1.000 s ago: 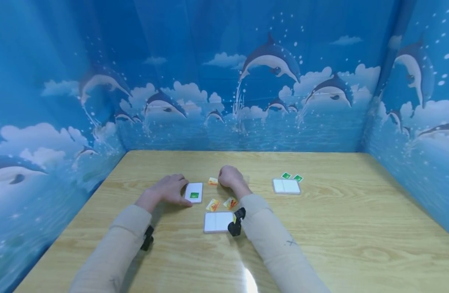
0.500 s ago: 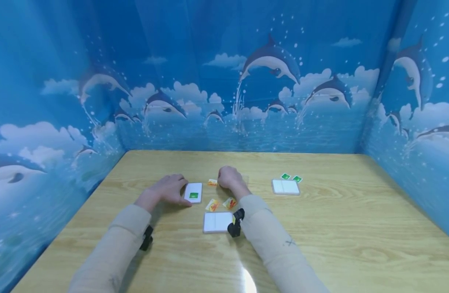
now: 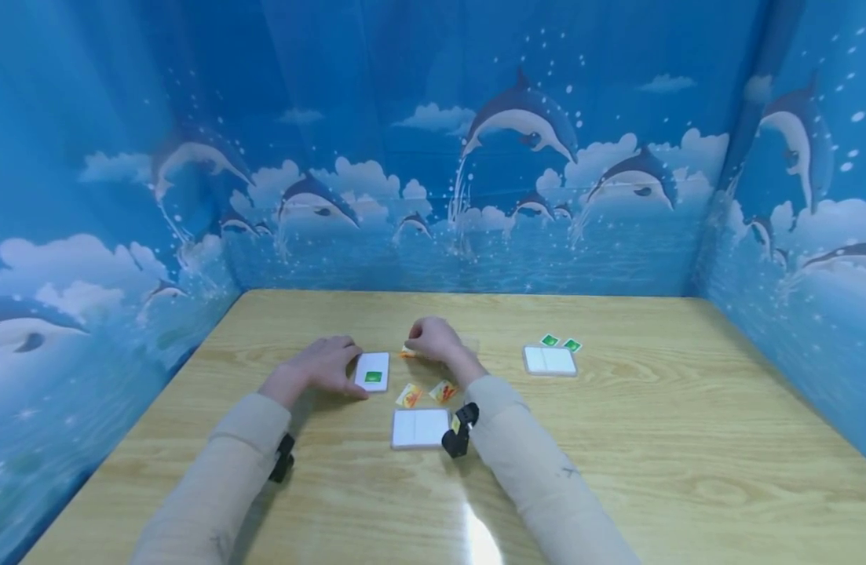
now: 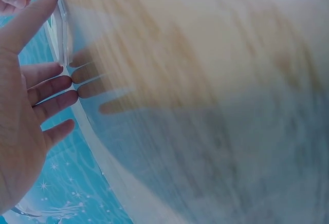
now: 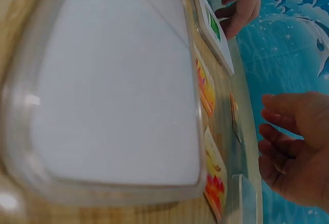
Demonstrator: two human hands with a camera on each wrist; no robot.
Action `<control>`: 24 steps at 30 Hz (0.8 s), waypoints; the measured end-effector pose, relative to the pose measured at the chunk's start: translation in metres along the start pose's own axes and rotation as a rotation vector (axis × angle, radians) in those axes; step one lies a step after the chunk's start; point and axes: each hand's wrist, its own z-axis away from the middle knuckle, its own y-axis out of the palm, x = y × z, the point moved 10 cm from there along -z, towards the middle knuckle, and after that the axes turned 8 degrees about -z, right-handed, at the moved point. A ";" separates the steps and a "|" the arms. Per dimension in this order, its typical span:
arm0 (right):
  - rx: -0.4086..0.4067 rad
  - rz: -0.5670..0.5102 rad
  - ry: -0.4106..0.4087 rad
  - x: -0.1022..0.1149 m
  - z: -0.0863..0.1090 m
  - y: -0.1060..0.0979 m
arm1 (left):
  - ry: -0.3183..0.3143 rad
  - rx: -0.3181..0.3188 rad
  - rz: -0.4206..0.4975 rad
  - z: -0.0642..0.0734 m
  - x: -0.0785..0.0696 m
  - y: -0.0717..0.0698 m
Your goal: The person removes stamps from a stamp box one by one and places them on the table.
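A clear-edged white board [image 3: 378, 362] with a green picture square [image 3: 373, 377] on its near half lies left of the middle. My left hand [image 3: 325, 366] holds the board at its left side, thumb at the near end and fingers at the far end. My right hand [image 3: 436, 340] hovers just right of an orange picture card [image 3: 404, 352], its fingers loosely bent and partly over it. From the right wrist, the right hand [image 5: 298, 147] shows nothing between its fingers, and the orange card [image 5: 235, 117] lies flat beyond them.
Two more orange cards, one left [image 3: 409, 395] and one right [image 3: 443, 391], lie before a second white board [image 3: 420, 428]. A third white board [image 3: 549, 361] stands farther right with two green cards [image 3: 572, 344] behind it. A clear piece [image 3: 473, 344] lies behind my right wrist.
My right hand has shifted slightly left with its fingers stretched out, and now partly covers the orange card. The left hand and the boards have stayed put.
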 end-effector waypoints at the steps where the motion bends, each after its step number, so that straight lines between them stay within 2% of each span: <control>1: 0.014 -0.031 -0.012 0.002 0.001 0.002 | -0.002 0.002 0.004 0.000 0.000 0.000; 7: 0.076 -0.127 -0.060 0.018 0.006 0.015 | 0.010 -0.003 0.020 0.001 -0.001 -0.002; 12: 0.125 -0.135 -0.066 0.027 0.012 0.026 | 0.013 -0.006 0.018 0.001 0.000 -0.001; 19: 0.191 -0.148 -0.034 0.031 0.020 0.040 | -0.003 0.000 0.026 0.000 0.002 0.000; 24: 0.212 -0.103 -0.049 0.034 0.024 0.049 | -0.010 0.000 0.039 0.001 0.000 -0.002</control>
